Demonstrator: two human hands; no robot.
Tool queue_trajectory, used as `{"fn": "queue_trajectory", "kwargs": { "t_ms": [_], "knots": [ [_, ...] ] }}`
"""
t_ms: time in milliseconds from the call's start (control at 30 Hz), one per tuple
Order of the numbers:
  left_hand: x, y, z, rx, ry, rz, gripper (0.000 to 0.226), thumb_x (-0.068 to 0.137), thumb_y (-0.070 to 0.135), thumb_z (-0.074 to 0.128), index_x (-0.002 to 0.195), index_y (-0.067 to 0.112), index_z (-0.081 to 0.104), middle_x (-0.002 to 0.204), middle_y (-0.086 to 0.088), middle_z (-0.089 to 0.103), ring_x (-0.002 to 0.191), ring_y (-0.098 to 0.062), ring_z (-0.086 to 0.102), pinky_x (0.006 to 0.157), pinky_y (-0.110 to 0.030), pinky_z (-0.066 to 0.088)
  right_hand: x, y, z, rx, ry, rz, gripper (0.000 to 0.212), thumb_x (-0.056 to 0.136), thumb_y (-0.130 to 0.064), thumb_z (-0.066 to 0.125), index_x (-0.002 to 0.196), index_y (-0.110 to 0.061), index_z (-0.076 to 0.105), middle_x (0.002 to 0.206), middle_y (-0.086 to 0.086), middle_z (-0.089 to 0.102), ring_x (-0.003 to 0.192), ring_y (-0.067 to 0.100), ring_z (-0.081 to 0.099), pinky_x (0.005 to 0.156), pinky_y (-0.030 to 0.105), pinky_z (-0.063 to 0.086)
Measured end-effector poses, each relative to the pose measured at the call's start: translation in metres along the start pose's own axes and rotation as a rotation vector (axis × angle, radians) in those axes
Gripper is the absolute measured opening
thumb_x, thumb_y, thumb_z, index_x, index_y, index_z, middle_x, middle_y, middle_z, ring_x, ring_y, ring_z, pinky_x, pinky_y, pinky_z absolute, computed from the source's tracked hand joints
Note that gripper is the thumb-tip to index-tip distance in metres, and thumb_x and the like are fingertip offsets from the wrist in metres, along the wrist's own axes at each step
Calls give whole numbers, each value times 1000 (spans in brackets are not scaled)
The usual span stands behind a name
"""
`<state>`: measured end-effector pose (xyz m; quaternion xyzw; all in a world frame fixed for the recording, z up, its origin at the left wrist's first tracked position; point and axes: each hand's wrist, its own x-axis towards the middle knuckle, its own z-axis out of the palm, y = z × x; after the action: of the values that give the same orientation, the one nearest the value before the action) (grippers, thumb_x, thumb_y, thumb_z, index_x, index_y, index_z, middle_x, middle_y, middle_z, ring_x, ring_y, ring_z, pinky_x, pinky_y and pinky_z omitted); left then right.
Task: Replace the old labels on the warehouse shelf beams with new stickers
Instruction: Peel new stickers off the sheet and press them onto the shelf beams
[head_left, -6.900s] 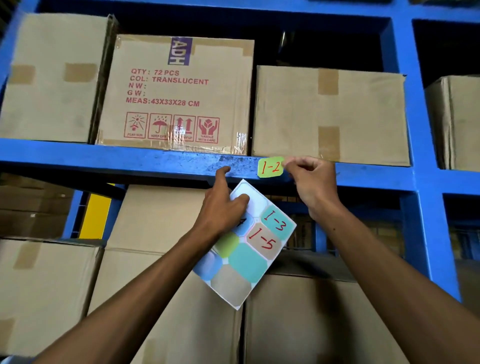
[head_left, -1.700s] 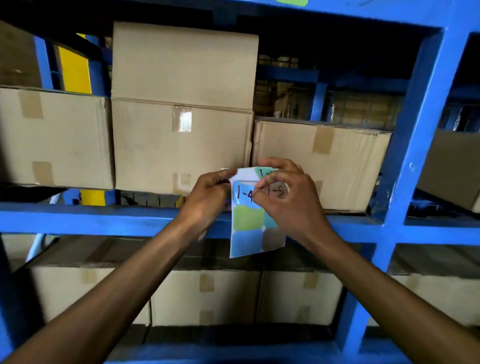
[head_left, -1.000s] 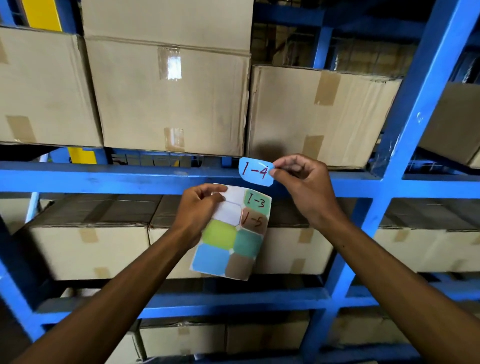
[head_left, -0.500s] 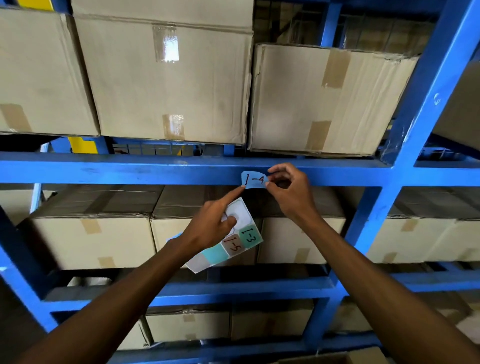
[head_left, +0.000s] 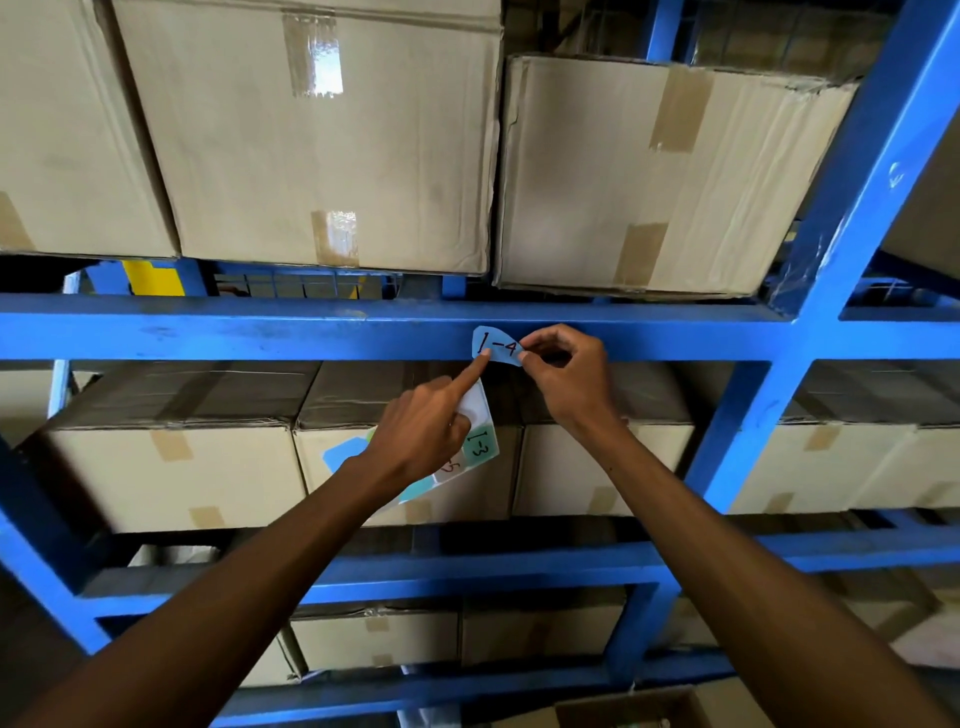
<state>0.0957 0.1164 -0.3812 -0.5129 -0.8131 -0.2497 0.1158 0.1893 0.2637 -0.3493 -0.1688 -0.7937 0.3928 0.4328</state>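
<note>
while the right hand (head_left: 563, 382) pinches the thin, floppy blue sticker (head_left: 497, 346) by its right edge against the beam (head_left: 234, 327), the left hand (head_left: 423, 434) clamps the sticker sheet (head_left: 480, 441), forefinger pressing the sticker's left edge.

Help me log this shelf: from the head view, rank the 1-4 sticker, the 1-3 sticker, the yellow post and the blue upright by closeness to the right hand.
1. 1-4 sticker: pinched by the right hand, on the beam.
2. 1-3 sticker: below-left, on the sheet.
3. blue upright: off to the right.
4. yellow post: far left, behind the beam.
</note>
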Motion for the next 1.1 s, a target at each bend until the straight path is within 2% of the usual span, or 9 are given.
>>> {"fn": "queue_trajectory", "kwargs": {
  "t_ms": [200,333,533,667,833,967,1100],
  "knots": [
    [7,-7,5,109,2,-21,77,92,25,47,148,33,-5,111,-14,58,90,-29,61,69,-39,53,0,3,2,-13,33,-33,11,80,-9,68,87,-17,66,81,-11,61,75,-5,58,65,1,46],
    [8,-8,7,150,4,-9,79,92,26,48,148,34,-7,110,-14,59,89,-29,61,69,-38,53,1,4,4,-34,53,-28,11,81,-11,68,90,-16,66,87,-7,63,78,-1,59,63,7,48],
    [7,-8,6,185,10,0,77,93,28,46,148,33,-9,110,-13,60,88,-27,62,67,-35,49,0,0,9,-22,130,22,17,80,-10,69,93,-18,60,87,-9,59,77,0,57,59,6,48],
    [7,-8,5,191,12,5,78,93,28,46,147,33,-9,110,-13,60,87,-26,62,67,-35,50,-2,-4,10,-2,156,13,20,81,-8,67,96,-16,57,86,-8,59,73,-5,56,58,-2,43],
    [7,-6,5,201,20,3,79,92,28,47,148,33,-9,110,-13,60,87,-27,63,66,-35,50,-1,-6,8,9,169,18,21,81,-8,67,99,-14,56,88,-4,62,79,2,59,61,8,47],
    [8,-6,5,203,19,3,79,92,27,47,147,33,-10,109,-14,60,86,-26,62,66,-35,50,-1,-5,6,2,148,31,22,81,-8,67,99,-14,56,90,-2,63,83,7,61,64,9,46],
    [8,-6,5,197,21,2,79,93,28,47,147,32,-9,110,-14,60,88,-26,62,69,-35,52,-3,-3,7,-3,153,30,22,81,-9,67,99,-15,55,90,-4,62,82,3,59,61,8,45]
  ]
}}
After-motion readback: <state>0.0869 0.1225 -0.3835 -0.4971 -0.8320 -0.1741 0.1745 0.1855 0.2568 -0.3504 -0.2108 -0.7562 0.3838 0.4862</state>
